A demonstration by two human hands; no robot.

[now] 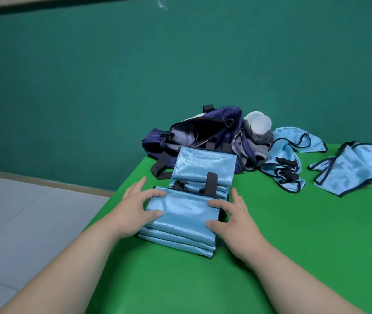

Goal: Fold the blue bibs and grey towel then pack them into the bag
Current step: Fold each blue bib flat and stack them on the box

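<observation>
Left hand (136, 208) and right hand (231, 219) press spread fingers onto the stacked blue bibs (180, 223); the bag (223, 114) gapes at twelve o'clock.

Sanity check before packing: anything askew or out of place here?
Yes. The bag appears to overhang the far corner of the table, and a translucent container sits on the crumpled grey towel beside it. Two blue bibs lie unfolded to the right. The folded stack looks tidy.
</observation>
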